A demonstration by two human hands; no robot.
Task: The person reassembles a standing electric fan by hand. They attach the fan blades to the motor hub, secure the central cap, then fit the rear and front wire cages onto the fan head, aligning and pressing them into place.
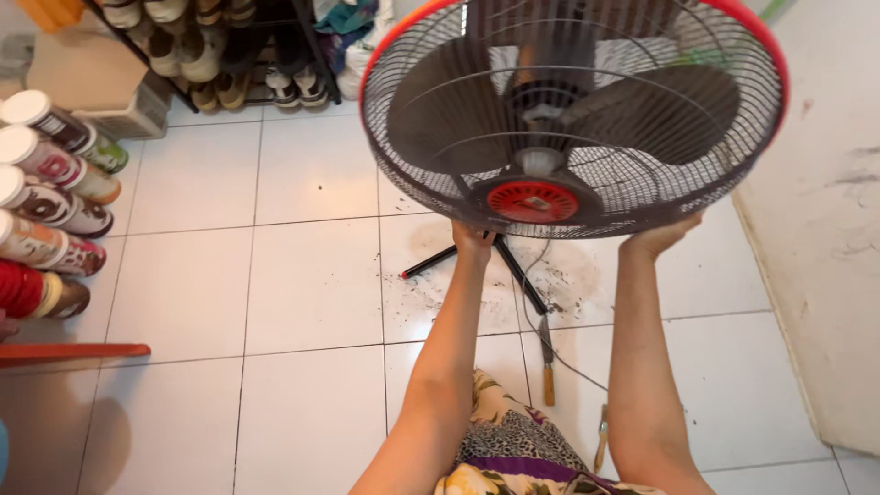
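White tile floor [302, 275] lies open to the left, between the jar row [46, 197] and a wall at right. The pedestal fan head [573, 110] is raised overhead; left hand [472, 240] and right hand [662, 234] each grip its lower grille rim.

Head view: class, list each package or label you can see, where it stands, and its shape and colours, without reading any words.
Canisters: left edge, stacked on their sides; cylinders with white lids and multicoloured labels.
Red canister: bottom of that stack.
Fan badge: centre of the fan grille; round, red.
Cardboard box: top left; plain tan.
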